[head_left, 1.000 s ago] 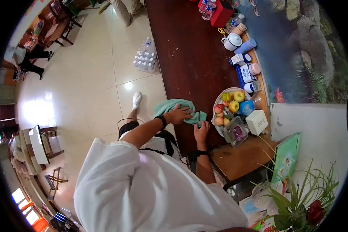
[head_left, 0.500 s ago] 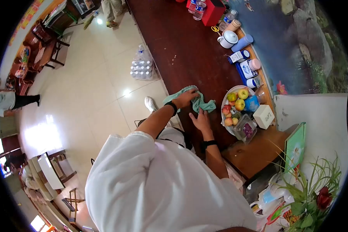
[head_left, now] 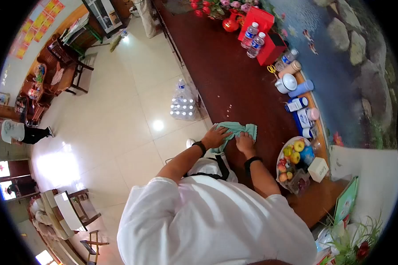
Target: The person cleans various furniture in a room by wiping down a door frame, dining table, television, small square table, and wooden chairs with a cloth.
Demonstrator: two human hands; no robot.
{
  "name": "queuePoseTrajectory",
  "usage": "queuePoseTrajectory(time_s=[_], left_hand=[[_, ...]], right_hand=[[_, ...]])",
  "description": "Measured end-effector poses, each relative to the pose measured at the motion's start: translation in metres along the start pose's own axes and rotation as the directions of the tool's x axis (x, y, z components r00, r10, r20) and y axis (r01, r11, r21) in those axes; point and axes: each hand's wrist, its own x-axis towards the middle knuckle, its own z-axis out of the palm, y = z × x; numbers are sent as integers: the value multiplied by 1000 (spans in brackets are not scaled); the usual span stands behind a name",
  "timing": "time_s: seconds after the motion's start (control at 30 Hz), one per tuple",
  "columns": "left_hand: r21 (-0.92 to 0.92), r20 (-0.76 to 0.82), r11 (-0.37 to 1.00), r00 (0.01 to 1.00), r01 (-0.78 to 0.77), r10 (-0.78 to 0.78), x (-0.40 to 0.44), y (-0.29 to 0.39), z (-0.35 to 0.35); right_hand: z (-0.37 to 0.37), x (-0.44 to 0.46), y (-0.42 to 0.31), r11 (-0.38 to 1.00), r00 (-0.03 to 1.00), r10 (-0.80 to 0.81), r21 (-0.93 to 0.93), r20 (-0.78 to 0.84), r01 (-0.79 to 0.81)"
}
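A green cloth [head_left: 238, 128] lies bunched near the front edge of the dark red tabletop [head_left: 247, 95]. My left hand [head_left: 213, 138] is on the cloth's left part, its fingers closed on the fabric. Beside it, my right hand [head_left: 245, 144] grips the right part with bent fingers. Both wrists wear dark bands. Several tiny pale bits [head_left: 229, 108] lie on the tabletop beyond the cloth.
On the right stand a fruit plate [head_left: 280, 155], a white box [head_left: 318, 169], a white lidded mug [head_left: 287, 83] and a blue bottle [head_left: 301, 88]. Red boxes [head_left: 271, 49] and water bottles are farther along. Packed bottles [head_left: 182, 106] sit on the floor; a person [head_left: 20, 131] stands far left.
My right hand, open beside the cloth before, has taken hold of it. The cloth is spread wider between both hands. My view has shifted, showing more of the table's far end.
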Motion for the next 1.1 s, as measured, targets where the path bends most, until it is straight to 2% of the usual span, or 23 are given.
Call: queuePoseTrajectory(time_s=[0.1,0.13,0.17,0.2,0.23,0.27,0.3,0.33,0.37,0.43,0.47,0.5,0.53,0.57,0.63,0.67,0.7,0.77,0.83,0.9,0.97,1.03,1.1], left_hand=[[-27,-1,994,995,103,-103,24,-33,-17],[-7,-100,993,988,116,-116,31,-44,-16],[-17,-114,991,984,136,-137,43,-53,-16],[-71,-111,978,972,198,-205,55,-64,-21],[-122,-95,959,959,255,-267,63,-72,-28],[-157,-152,955,949,253,-276,68,-77,-32],[-161,-132,952,951,259,-281,70,-79,-38],[-147,-130,956,953,255,-275,73,-82,-40],[-135,-124,958,955,252,-268,73,-80,-40],[-71,-95,957,953,281,-287,66,-73,-39],[-180,-10,952,968,247,-252,57,-64,-43],[-296,70,929,975,222,-211,48,-53,-46],[-251,-216,968,974,17,-73,37,-55,-27],[-252,-204,967,976,27,-80,37,-61,-10],[-402,-18,913,996,70,-85,29,-72,-29],[-361,-227,928,974,-87,3,26,-79,-35],[-341,-240,936,971,-90,5,35,-91,-29],[-257,-207,966,978,-24,-31,46,-122,-28],[-250,-251,939,921,234,-297,45,-140,-46],[-351,-357,889,836,293,-416,46,-153,-62],[-450,-324,842,825,297,-464,51,-159,-73],[-550,-286,776,803,309,-523,46,-155,-49],[-495,-197,814,874,303,-444,46,-155,-15]], right_hand=[[-18,61,-8,999,997,-27,-16,67,28],[-25,81,-10,1000,995,-28,8,95,27],[-34,102,-13,999,992,-35,26,118,33],[-54,113,-26,999,978,26,24,208,-32],[-63,132,-29,1000,977,11,18,211,-15],[-70,147,-31,986,957,64,130,282,-104],[-68,153,-34,950,923,114,233,366,-210],[-95,133,-49,922,916,124,297,381,-248],[-81,129,-47,918,905,125,298,406,-260],[-66,120,-48,932,912,76,295,403,-208],[-67,106,-51,966,922,62,209,383,-152],[-66,101,-60,967,912,63,201,405,-156],[-65,98,-67,977,911,134,102,390,-187],[-65,101,-77,977,914,195,11,357,-213],[-71,106,-91,973,904,209,15,372,-231],[-66,116,-88,984,940,161,31,299,-178],[-67,129,-83,993,971,105,33,213,-115],[-77,154,-88,998,987,62,10,147,-64],[-85,174,-94,999,995,-47,8,87,47],[-79,202,-98,996,994,-28,-78,108,36],[-86,202,-113,995,995,-77,-61,61,81],[-75,183,-120,988,985,-123,-81,124,133],[-57,157,-131,957,963,-237,-141,131,255]])
